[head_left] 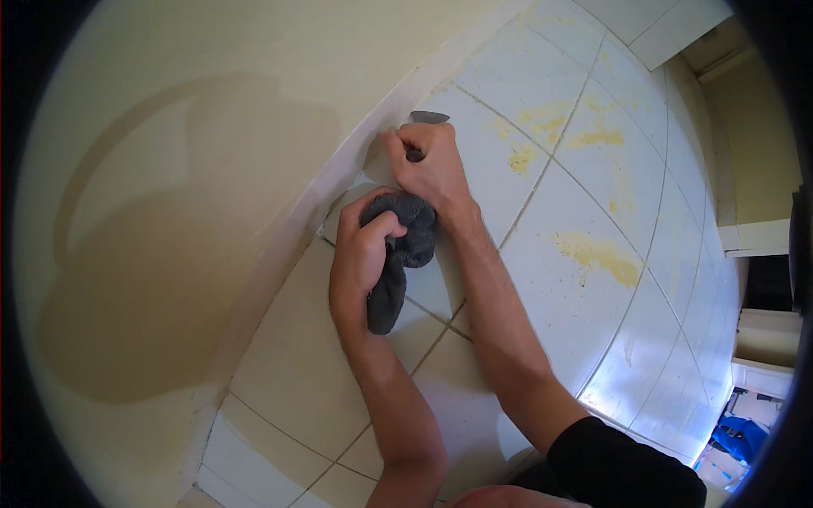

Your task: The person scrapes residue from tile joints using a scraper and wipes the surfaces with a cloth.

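- R hand: closed in a fist round a small hand tool, at the base of the wall; thumb side faces the wall, knuckles up.
- Tool: flat grey blade end pokes out past the knuckles; a bit of dark handle shows betw. the curled fingers & thumb. Rest hidden in the fist, so exact type can't be told.
- L hand: just below & left of the R one, fingers curled round a dark grey cloth, thumb bent over its front. Cloth is bunched up top, w/ a loose end hanging toward the wrist.
- Cloth sits next to the R wrist; whether the two touch is unclear.
- Forearms bare, coming up from the lower edge; black sleeve on the R upper arm.
- Under the hands: white tile floor w/ darker grout lines, running diag.
- R of the R arm: yellow residue in patchy smears, more of it farther up, nr the grout crossing.
- L side: cream wall w/ pale skirting along its foot; big soft shadow on the wall.
- Far lower R, nr the rim: blue item, too small to ID.
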A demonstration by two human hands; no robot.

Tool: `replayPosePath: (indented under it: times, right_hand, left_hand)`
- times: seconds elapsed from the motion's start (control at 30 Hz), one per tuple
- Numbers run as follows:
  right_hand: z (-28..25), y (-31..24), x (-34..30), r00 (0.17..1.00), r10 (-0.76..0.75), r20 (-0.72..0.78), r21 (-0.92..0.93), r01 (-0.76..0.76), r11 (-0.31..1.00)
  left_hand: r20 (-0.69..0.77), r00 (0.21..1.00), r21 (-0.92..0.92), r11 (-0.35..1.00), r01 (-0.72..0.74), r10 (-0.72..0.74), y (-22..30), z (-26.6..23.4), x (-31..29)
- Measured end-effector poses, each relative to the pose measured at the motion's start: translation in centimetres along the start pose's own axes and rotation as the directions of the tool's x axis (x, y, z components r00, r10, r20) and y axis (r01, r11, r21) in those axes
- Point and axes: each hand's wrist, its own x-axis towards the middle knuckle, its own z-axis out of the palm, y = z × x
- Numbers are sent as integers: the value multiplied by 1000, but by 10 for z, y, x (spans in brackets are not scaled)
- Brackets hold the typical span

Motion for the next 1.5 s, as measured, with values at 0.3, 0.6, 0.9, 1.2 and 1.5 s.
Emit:
replayPosePath:
  times: [0.3, 0.6, 0.9, 1.2, 1.5]
  right_hand:
    - [-13, 6, 5, 997, 4, 73, -7, -3, 1000]
    - [0, 16, 6, 999, -48, -11, -10, 48, 999]
    - [9, 18, 6, 994, -103, -48, -111, 98, 989]
    - [16, 19, 7, 988, -127, -83, -131, 115, 985]
    - [15, 15, 5, 991, -116, -68, -86, 110, 990]
  left_hand:
    - [-40, 999, 78, 997, -17, 20, -3, 1, 1]
    - [15, 1000, 59, 998, -23, 22, -2, 1, 2]
    - [-77, 997, 55, 998, -8, 12, 2, 13, -2]
    - [-80, 996, -8, 1000, 30, -31, 2, 11, -1]
    - [-20, 999, -4, 1000, 25, -25, -1, 3, 0]
